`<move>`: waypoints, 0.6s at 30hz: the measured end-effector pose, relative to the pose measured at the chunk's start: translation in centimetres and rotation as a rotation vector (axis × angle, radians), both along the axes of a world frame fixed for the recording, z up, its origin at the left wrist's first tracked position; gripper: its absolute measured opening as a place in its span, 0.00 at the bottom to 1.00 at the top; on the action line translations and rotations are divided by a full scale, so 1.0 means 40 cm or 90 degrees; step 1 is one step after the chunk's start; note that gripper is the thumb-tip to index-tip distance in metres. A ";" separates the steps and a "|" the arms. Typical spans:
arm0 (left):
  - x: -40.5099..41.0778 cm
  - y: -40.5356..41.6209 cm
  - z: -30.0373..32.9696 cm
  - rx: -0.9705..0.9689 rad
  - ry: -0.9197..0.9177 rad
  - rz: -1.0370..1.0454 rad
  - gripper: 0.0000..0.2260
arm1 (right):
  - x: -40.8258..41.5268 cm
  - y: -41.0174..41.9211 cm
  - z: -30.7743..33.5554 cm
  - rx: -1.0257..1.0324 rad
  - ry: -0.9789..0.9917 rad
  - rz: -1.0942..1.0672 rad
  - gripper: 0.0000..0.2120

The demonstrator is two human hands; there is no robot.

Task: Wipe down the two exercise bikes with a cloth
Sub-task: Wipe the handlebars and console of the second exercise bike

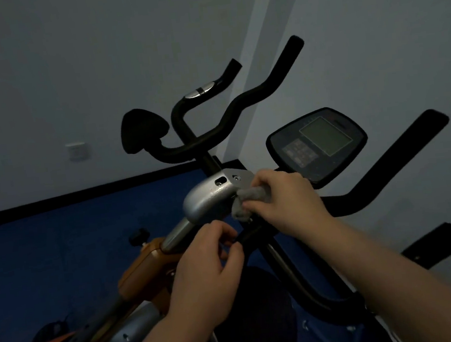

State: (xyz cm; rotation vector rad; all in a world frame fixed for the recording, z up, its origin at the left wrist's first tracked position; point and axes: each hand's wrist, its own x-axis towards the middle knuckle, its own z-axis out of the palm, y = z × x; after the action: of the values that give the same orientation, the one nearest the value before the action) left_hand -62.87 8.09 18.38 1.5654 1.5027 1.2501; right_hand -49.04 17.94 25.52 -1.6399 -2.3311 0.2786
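The right hand grips a bunched grey cloth and presses it against the edge of the silver cap at the top of the near bike's stem, where the black handlebar is clamped. Bunching the cloth gives a firm pad, which probably suits working into the seam between cap and bar. The fingers curl round the cloth from above, knuckles up, and the forearm comes in from the lower right.

The left hand sits just below. Its thumb and fingers close round a short black part that sticks out under the cap, perhaps a knob or the bar's root; the dim light does not let me tell which. It seems to steady the bike, or hold that part clear, while the other hand rubs. The wrist is bent slightly inward, forearm rising from the bottom edge.

The console stands just beyond the right hand, untouched by it. The orange frame runs down to the lower left. A second bike's handlebars and saddle stand further back, by the wall, above the blue floor. I judge the job to be partway through on the near bike, with the far one yet to be reached.
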 end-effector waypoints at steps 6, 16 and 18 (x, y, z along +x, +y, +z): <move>0.004 0.003 -0.003 0.022 0.007 -0.003 0.03 | -0.049 0.012 -0.002 -0.003 0.025 -0.042 0.13; -0.012 0.000 0.003 0.003 0.006 -0.042 0.04 | -0.039 0.078 0.073 -0.162 -0.172 -0.013 0.14; -0.011 -0.003 0.002 0.005 0.006 -0.041 0.03 | -0.024 0.084 0.051 -0.115 -0.141 -0.068 0.13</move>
State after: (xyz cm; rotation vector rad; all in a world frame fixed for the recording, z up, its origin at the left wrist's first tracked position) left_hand -63.33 7.99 18.44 1.6134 1.4439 1.2159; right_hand -50.02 21.31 27.56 -1.9655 -2.4266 0.3054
